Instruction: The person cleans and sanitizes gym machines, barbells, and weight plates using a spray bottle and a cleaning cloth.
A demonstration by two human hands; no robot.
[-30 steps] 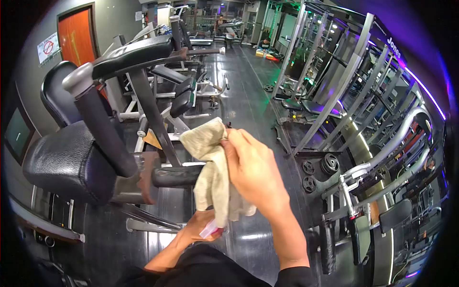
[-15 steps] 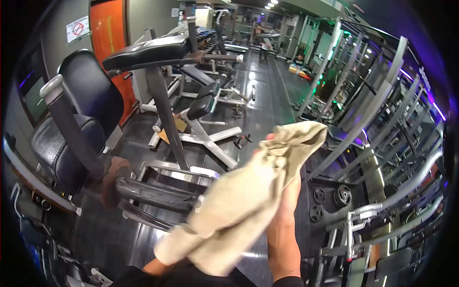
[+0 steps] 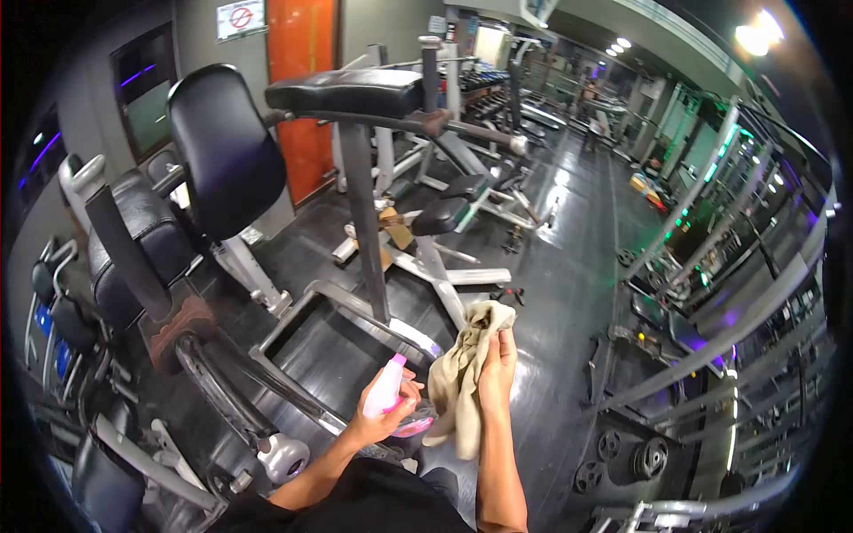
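Observation:
My left hand [image 3: 407,409] is wrapped round a white and pink spray bottle [image 3: 385,391], its pink tip pointing up and away from me. Pink also shows at the bottle's lower end, below my fingers. A beige cloth [image 3: 460,377] hangs in loose folds from my right hand [image 3: 499,360], pinched near its top edge. The cloth's lower end dangles just right of the bottle. Both hands are in front of my body, close to the silver frame [image 3: 355,306] of an exercise machine.
A black padded seat back [image 3: 222,147] and a raised pad [image 3: 351,93] belong to machines on my left. Weight plates [image 3: 651,457] sit on the right, below a grey rack rail [image 3: 702,355]. Dark floor [image 3: 569,258] runs ahead between the machines; an orange door [image 3: 304,107] stands behind them.
The cloth, stretched out and blurred before, now hangs bunched from my right hand. My left hand and the spray bottle have come into sight. The view has turned left.

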